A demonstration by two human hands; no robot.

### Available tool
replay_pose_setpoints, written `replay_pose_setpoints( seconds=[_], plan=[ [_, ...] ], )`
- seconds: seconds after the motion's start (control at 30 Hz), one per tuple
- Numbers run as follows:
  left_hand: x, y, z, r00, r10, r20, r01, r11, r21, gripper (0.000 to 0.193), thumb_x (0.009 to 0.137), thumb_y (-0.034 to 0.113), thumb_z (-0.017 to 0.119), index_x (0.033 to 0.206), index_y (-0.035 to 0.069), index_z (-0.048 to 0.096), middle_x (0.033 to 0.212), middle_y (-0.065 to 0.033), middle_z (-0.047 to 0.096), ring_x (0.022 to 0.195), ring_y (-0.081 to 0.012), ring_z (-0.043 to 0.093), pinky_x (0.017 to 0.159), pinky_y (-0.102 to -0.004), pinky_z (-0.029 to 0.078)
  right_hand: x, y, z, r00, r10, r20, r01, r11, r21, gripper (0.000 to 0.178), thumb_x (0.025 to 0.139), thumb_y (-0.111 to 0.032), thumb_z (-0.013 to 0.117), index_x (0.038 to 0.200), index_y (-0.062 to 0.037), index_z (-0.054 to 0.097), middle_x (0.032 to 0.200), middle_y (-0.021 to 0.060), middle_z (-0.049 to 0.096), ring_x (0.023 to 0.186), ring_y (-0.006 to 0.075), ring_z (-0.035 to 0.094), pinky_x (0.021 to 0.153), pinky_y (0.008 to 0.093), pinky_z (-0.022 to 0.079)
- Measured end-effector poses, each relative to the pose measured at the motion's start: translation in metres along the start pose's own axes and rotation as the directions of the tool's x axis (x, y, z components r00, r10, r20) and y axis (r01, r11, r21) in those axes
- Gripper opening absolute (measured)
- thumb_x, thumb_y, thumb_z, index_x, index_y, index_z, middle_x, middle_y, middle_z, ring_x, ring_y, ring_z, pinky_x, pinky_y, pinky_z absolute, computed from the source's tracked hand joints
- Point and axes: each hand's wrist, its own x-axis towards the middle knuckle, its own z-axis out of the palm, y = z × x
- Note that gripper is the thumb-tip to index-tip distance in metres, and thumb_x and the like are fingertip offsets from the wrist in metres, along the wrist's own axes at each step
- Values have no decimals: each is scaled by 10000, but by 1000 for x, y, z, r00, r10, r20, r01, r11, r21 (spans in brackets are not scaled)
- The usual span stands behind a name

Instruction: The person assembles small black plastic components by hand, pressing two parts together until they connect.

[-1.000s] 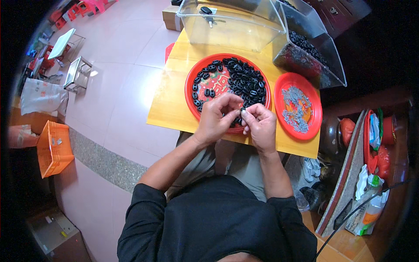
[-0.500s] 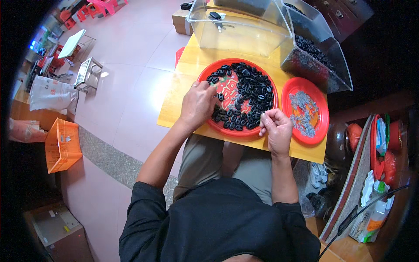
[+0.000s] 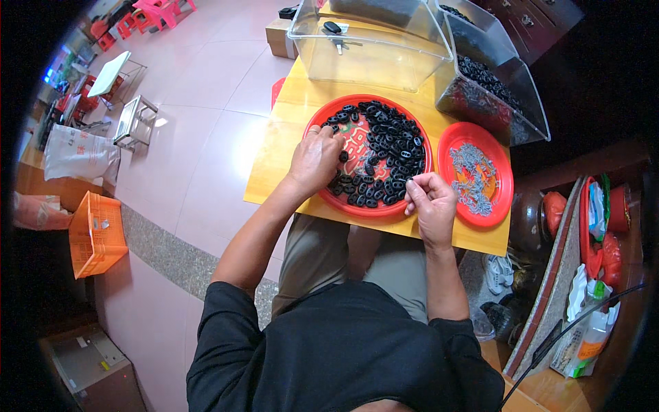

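A round red tray (image 3: pixel 430 163) holds many small black oval plastic pieces (image 3: pixel 401 141) with slots, heaped along its right side and lower edge. My left hand (image 3: pixel 316 159) is over the tray's left side, fingers curled downward and fingertips hidden. One black piece (image 3: pixel 343 156) shows beside those fingers. At the tray's lower right rim, my right hand (image 3: pixel 434 204) pinches thumb and forefinger together; what is between them is too small to name. Right of it lies a smaller red plate (image 3: pixel 510 180) with a spread of small grey pieces (image 3: pixel 473 168).
Behind the tray on the yellow table (image 3: pixel 274 154) stands a clear plastic bin (image 3: pixel 371 58), with a key (image 3: pixel 338 47) visible near it. Another clear bin (image 3: pixel 525 123) at the right holds black pieces. An orange basket (image 3: pixel 99 237) sits at the left.
My left hand has shifted slightly within the tray, its fingers reaching a little farther toward the upper left. The right hand keeps its pinch. The whole view has moved slightly.
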Motion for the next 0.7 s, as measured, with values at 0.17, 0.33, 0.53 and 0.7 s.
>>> replay_pose_setpoints(
  seconds=[0.17, 0.33, 0.53, 0.7],
  plan=[
    [-3, -1, -5, 998, -24, -57, 23, 999, -24, 145, 653, 48, 650, 765, 10, 567, 780, -151, 589, 785, -345, 568, 678, -412, 486, 1, -2, 6, 1000, -16, 21, 17, 1000, -18, 33, 856, -29, 582, 826, -22, 569, 648, 6, 555, 524, 44, 504, 465, 176, 433],
    [-19, 13, -16, 954, -199, 223, 286, 393, -874, 120, 761, 30, 660, 869, -4, 619, 719, -30, 634, 634, -131, 592, 591, -259, 483, 5, -8, 12, 990, -104, 92, 114, 988, -106, 49, 855, -48, 579, 817, -21, 564, 657, -13, 544, 551, 38, 494, 487, 187, 419],
    [-42, 39, -27, 946, -117, 301, 310, 63, -949, 96, 809, 18, 630, 900, -12, 623, 789, -8, 621, 724, -63, 571, 661, -208, 474, 3, -32, 24, 952, -117, 282, 185, 957, -226, 63, 829, -33, 566, 791, 11, 542, 690, 53, 528, 620, 116, 527, 547, 266, 418],
    [-50, 41, -25, 952, -87, 294, 292, -26, -956, 97, 822, 7, 614, 916, -17, 607, 816, -18, 615, 765, -71, 583, 698, -218, 484, 1, -49, 30, 903, -202, 379, 345, 868, -357, 67, 798, -28, 581, 783, 18, 535, 700, 114, 543, 655, 219, 559, 601, 323, 434]
  ],
)
